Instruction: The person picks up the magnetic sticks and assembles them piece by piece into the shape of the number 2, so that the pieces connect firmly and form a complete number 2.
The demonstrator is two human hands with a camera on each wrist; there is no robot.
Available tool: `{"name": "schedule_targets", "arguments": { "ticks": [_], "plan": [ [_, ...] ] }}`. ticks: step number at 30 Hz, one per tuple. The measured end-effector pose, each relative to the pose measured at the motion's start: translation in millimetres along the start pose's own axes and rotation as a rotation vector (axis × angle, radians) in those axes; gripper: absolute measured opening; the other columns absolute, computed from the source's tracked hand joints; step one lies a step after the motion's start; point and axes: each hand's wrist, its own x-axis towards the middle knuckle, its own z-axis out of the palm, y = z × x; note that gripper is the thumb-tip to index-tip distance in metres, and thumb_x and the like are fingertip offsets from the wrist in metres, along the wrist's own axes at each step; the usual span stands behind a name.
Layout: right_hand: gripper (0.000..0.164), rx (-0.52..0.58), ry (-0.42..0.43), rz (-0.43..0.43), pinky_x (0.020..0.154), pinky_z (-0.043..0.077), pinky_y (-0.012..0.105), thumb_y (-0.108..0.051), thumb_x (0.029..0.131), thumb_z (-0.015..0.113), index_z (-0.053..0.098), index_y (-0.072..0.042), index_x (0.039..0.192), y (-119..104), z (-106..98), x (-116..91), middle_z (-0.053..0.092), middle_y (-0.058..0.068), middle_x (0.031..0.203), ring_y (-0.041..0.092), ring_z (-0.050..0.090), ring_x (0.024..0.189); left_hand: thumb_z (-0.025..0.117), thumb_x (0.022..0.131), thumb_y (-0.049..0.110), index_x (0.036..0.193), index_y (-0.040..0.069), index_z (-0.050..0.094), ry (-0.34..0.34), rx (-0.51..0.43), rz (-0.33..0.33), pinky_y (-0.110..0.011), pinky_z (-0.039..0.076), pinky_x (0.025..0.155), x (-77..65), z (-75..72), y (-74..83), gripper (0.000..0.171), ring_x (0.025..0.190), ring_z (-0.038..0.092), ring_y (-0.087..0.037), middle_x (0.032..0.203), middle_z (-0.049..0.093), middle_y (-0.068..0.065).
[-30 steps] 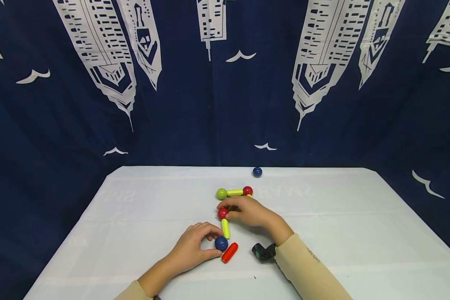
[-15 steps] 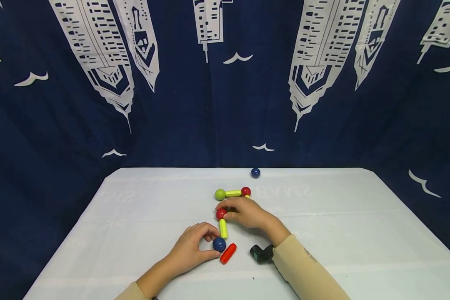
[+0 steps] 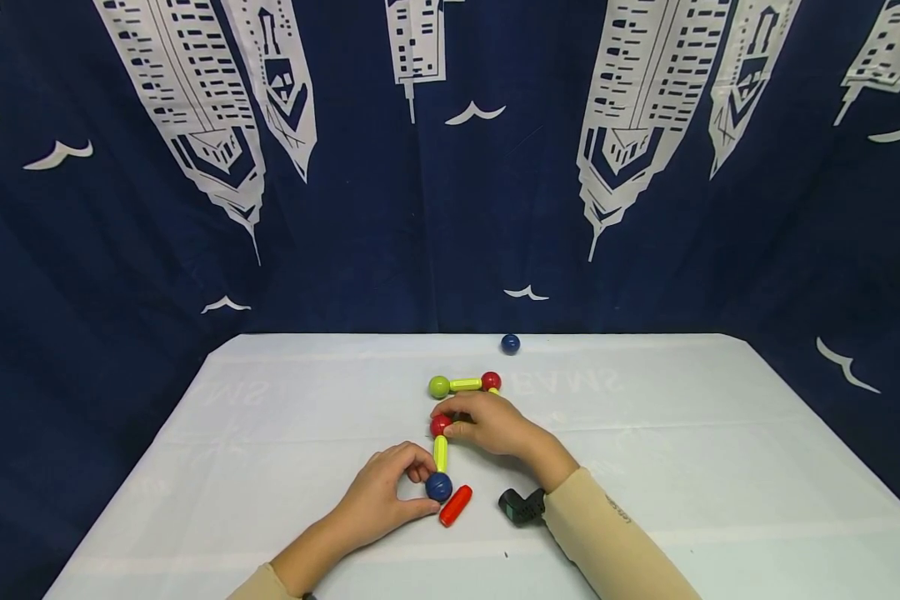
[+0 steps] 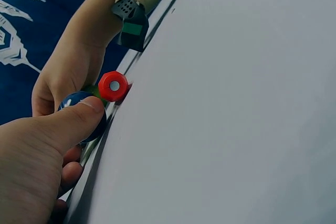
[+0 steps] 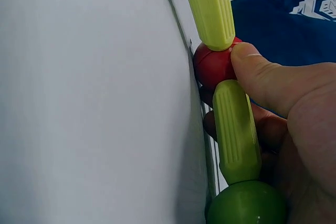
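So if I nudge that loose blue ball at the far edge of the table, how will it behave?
The far blue ball is round and unattached, so it probably rolls freely. Sitting at the table edge, it may drop off. Looks hard and smooth, perhaps slippery.

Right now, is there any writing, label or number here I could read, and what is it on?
"EAMS", mirrored and faint, showing through the white table cover; its first letters are hidden or unclear.
Faint mirrored letters on the cover's left side: too pale to read.
Small dark print on the right sleeve: too small to read.
The balls and rods carry no writing.
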Motion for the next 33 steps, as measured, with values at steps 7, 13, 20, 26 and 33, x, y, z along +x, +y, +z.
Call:
{"name": "schedule_targets", "arguments": {
  "ticks": [7, 13, 20, 26, 33],
  "plan": [
    [0.026, -0.007, 0.013, -0.006, 0.102, 0.050, 0.041, -0.026, 0.095, 0.069, 0.071, -0.020, 0.120, 0.5, 1.1, -1.0, 0.071, -0.004, 0.116, 0.015, 0.064, 0.110, 0.088, 0.074, 0.031, 0.106, 0.030, 0.061, -0.006, 0.007, 0.007, -0.028, 0.040, 0.086, 1.0, 0.1, 2.0, 0.042, 0.087, 0.053, 0.000, 0.091, 0.057, 0.021],
    [0.029, -0.038, 0.022, -0.027, 0.104, 0.048, 0.041, -0.026, 0.095, 0.069, 0.070, -0.017, 0.122, -1.9, 0.2, -2.3, 0.071, -0.003, 0.119, 0.016, 0.063, 0.115, 0.087, 0.076, 0.031, 0.108, 0.032, 0.062, -0.004, 0.015, 0.019, -0.028, 0.040, 0.085, 1.0, -0.6, 2.6, 0.041, 0.088, 0.054, 0.000, 0.092, 0.059, 0.022],
    [0.025, -0.133, 0.138, -0.045, 0.099, 0.049, 0.040, -0.024, 0.092, 0.072, 0.072, -0.020, 0.116, -13.0, -15.2, -19.7, 0.071, -0.003, 0.115, 0.017, 0.062, 0.112, 0.086, 0.077, 0.032, 0.109, 0.032, 0.062, -0.011, 0.009, 0.005, -0.028, 0.040, 0.086, -0.7, 1.1, 2.0, 0.040, 0.088, 0.053, 0.000, 0.093, 0.060, 0.023],
    [0.016, -0.025, 0.097, -0.016, 0.076, 0.050, 0.025, -0.021, 0.093, 0.071, 0.073, -0.020, 0.109, -16.5, -22.0, -48.9, 0.068, -0.012, 0.095, 0.005, 0.058, 0.084, 0.085, 0.078, 0.033, 0.109, 0.034, 0.062, -0.015, 0.012, -0.010, -0.029, 0.039, 0.086, -1.0, 3.1, 0.0, 0.039, 0.088, 0.053, 0.001, 0.093, 0.060, 0.024],
    [0.021, 0.150, -0.048, -0.006, 0.077, 0.050, 0.023, -0.025, 0.091, 0.074, 0.071, -0.022, 0.111, -11.5, -12.6, -79.3, 0.068, -0.011, 0.101, 0.003, 0.056, 0.085, 0.084, 0.079, 0.035, 0.110, 0.035, 0.062, -0.019, 0.004, -0.014, -0.029, 0.039, 0.087, -1.4, 3.1, 0.0, 0.038, 0.089, 0.053, 0.001, 0.094, 0.060, 0.024]
  ]
}}
